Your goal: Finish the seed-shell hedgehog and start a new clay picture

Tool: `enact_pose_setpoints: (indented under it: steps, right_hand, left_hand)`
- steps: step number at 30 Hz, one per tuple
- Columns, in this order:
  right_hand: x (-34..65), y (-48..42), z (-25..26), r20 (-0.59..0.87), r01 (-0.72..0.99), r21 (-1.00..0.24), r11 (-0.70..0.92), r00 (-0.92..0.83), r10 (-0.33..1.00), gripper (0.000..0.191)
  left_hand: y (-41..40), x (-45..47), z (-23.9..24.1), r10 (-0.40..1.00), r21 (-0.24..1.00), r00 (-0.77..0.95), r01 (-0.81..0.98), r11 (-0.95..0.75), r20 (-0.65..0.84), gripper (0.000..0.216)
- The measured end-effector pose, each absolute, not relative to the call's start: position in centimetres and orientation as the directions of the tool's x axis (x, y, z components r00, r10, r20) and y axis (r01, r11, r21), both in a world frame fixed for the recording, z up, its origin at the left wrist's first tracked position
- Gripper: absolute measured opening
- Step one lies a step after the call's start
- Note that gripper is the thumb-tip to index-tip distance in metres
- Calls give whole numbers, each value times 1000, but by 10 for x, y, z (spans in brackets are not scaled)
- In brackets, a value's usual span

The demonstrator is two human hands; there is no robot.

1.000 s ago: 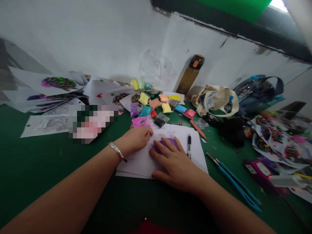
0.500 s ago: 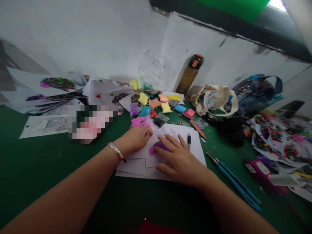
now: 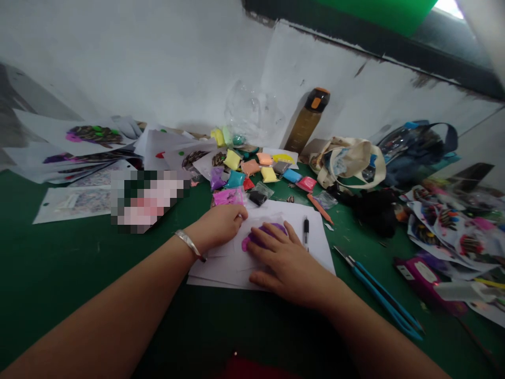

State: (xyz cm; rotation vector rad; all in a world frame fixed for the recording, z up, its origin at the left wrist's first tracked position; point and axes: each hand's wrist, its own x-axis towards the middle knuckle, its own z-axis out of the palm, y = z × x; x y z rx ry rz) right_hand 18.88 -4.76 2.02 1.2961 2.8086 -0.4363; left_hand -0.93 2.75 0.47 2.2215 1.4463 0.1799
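Observation:
My right hand (image 3: 282, 255) lies with its fingers spread over a flat purple shape (image 3: 278, 228) that looks like modelling clay. A pink piece (image 3: 244, 243) joins its left side. A clear plastic sheet seems to cover both, though its edges are hard to see. Under them are stacked white paper sheets (image 3: 319, 252). My left hand (image 3: 223, 223), a silver bangle on its wrist, rests at the stack's left side with fingers curled closed; what they pinch is hidden. Just beyond it lies a pink clay packet (image 3: 229, 196). A black pen (image 3: 306, 231) lies right of my right hand.
Small packets of coloured clay (image 3: 269, 174) crowd the back. Blue-handled tweezers (image 3: 382, 295) and a magenta box (image 3: 428, 284) lie right. Decorated paper sheets (image 3: 94, 134) pile up left. A bottle (image 3: 307, 121) and a cloth bag (image 3: 351, 163) stand by the wall.
My right hand has shifted slightly left and lies flatter on the purple shape, with more purple showing beyond its fingers. My left hand has stayed in place.

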Motion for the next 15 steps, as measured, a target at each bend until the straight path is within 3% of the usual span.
enact_pose_setpoints:
  steps: [15]
  right_hand:
    - [184,-46,14,-130,755,-241,610,-648,751,58]
  left_hand:
    - [27,-7,7,896,461,415,834,-303,-160,33]
